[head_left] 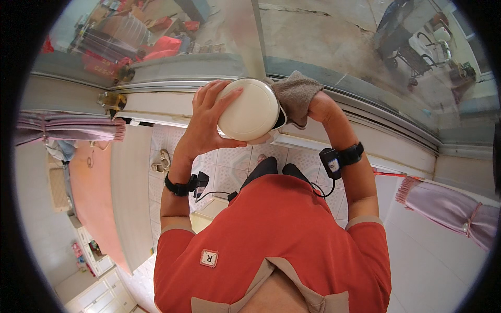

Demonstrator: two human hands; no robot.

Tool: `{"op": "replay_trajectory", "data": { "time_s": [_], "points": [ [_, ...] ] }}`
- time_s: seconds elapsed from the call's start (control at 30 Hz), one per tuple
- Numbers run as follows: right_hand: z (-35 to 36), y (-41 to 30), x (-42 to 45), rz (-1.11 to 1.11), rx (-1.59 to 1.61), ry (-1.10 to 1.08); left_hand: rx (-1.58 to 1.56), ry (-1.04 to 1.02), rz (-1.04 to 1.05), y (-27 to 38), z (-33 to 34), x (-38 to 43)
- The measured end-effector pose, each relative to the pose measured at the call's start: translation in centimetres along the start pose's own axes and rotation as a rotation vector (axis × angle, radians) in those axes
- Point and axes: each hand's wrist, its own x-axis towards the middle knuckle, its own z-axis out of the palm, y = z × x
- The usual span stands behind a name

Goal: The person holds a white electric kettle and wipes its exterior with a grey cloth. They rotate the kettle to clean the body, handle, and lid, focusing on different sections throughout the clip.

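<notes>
A cream-coloured round vessel with a smooth disc-shaped face and a dark opening at a spout-like lip, apparently a kettle or jug, is held above the window sill. My left hand grips it from the left, with the thumb below and the fingers spread over its upper side. On the other side, my right hand holds a grey-brown cloth, which lies against the vessel's right edge beside the lip. The fingers of my right hand are mostly hidden by the cloth.
Beyond the hands runs a sliding window's metal track. A glass jar stands on the sill at left. Tied pink curtains hang at both sides. A pink-topped bed or table is at left; shoes lie on the tiled floor.
</notes>
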Motion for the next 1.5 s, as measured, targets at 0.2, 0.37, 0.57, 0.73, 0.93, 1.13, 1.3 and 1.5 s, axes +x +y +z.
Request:
{"op": "replay_trajectory", "data": {
  "time_s": [0.2, 0.37, 0.57, 0.73, 0.93, 1.13, 1.3, 1.5],
  "points": [
    [0.8, -3.4, 3.9, 0.19, -1.142, -0.06, 0.006, 0.001, 0.004, 0.1, 0.1, 0.0],
    [0.8, -3.8, 7.7, 0.231, -1.042, -0.009, 0.007, 0.002, 0.005, 0.1, 0.0, 0.1],
    [6.0, -6.2, 6.6, 0.143, -0.953, 0.12, 0.021, 0.021, 0.002, 0.0, 0.1, -0.2],
    [8.0, -8.2, 5.8, 0.373, -1.475, 0.01, 0.004, 0.031, 0.002, 0.1, 0.1, -0.1],
    [6.9, -5.9, 3.2, 0.357, -1.344, 0.045, -0.004, 0.032, 0.006, 0.0, 0.1, -0.1],
    [6.5, -3.4, 0.9, 0.128, -1.549, 0.138, -0.011, 0.037, 0.006, 0.1, 0.2, 0.0],
    [9.4, -4.6, -0.1, 0.124, -2.02, -0.019, -0.005, 0.042, 0.013, -0.2, 0.3, -0.3],
    [10.8, -3.2, -1.6, 0.031, -1.97, 0.283, 0.011, 0.036, 0.034, -0.3, 0.3, -0.2]
  ]
}}
